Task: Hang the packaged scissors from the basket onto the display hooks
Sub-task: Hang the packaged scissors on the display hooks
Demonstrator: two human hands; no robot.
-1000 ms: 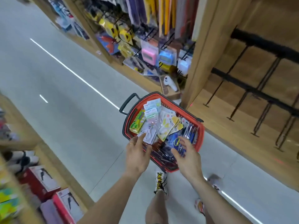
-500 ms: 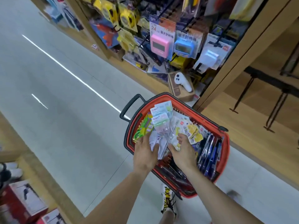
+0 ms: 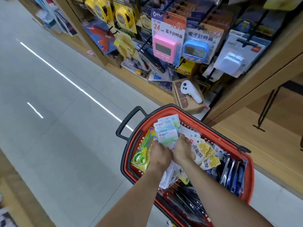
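Down in the red basket (image 3: 246, 181), both hands meet over a fanned stack of pastel scissor packs (image 3: 167, 131). The left hand (image 3: 159, 154) curls its fingers around the stack's lower edge, and the right hand (image 3: 180, 150), touching the left, grips the same stack from the other side. A green-handled scissor pack (image 3: 141, 154) lies just left of the left hand; yellow packs (image 3: 205, 154) lie just right of the right hand.

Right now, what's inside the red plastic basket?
The red plastic basket holds pastel packs, green-handled scissors, yellow packs, dark blue packs. Both hands, left and right, hide what lies beneath.
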